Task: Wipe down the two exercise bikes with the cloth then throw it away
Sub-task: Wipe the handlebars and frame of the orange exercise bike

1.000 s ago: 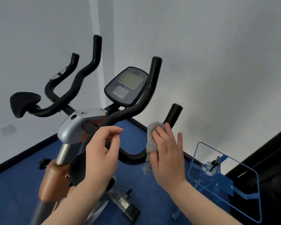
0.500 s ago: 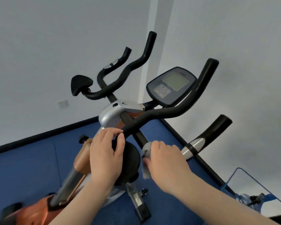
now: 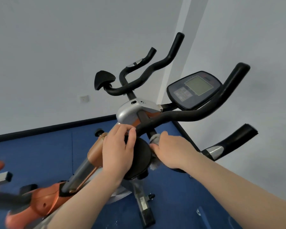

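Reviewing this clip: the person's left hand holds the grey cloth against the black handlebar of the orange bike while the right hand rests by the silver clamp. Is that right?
Not quite: the hands are swapped. In the head view the right hand holds the grey cloth against the black handlebar of the orange bike, while the left hand rests by the silver clamp.

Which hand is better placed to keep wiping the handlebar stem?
Right. The right hand holds the grey cloth against the stem; the left hand holds no cloth.
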A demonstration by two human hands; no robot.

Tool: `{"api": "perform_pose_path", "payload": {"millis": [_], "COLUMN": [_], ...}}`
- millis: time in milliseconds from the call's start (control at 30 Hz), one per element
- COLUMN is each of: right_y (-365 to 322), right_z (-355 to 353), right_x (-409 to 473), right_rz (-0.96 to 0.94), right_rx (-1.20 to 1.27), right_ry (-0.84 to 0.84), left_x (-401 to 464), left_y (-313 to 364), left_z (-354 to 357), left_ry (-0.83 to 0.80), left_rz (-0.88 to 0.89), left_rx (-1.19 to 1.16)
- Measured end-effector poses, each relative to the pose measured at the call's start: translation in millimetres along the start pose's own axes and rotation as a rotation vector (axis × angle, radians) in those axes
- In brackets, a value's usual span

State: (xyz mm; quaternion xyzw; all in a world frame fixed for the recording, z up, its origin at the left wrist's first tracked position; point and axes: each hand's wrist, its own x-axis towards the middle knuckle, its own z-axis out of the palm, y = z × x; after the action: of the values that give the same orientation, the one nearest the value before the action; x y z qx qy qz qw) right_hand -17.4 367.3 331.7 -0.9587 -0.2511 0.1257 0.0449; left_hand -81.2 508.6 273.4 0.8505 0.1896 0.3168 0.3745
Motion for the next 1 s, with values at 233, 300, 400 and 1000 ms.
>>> {"api": "perform_pose_path", "payload": {"millis": [233, 300, 400, 1000], "right_y": [-8, -7, 6, 4], "right_z": [11, 13, 8, 17], "right_x": [13, 0, -30, -36], "right_rz": [0.078, 0.046, -0.059, -0.041], "right_rx": [0.241, 0.147, -0.020, -0.112], "right_ry": [0.122, 0.146, 0.164, 0.275], "left_x": [0, -1, -1, -4], "left_y": [0, 0, 0, -3], "left_z": [1, 0, -2, -1], "left_ry": [-0.016, -0.025, -0.023, -0.026], "left_rz": [-0.011, -0.015, -0.006, -0.115], "left_rx": [-0.063, -0.073, -0.066, -0.123]}}
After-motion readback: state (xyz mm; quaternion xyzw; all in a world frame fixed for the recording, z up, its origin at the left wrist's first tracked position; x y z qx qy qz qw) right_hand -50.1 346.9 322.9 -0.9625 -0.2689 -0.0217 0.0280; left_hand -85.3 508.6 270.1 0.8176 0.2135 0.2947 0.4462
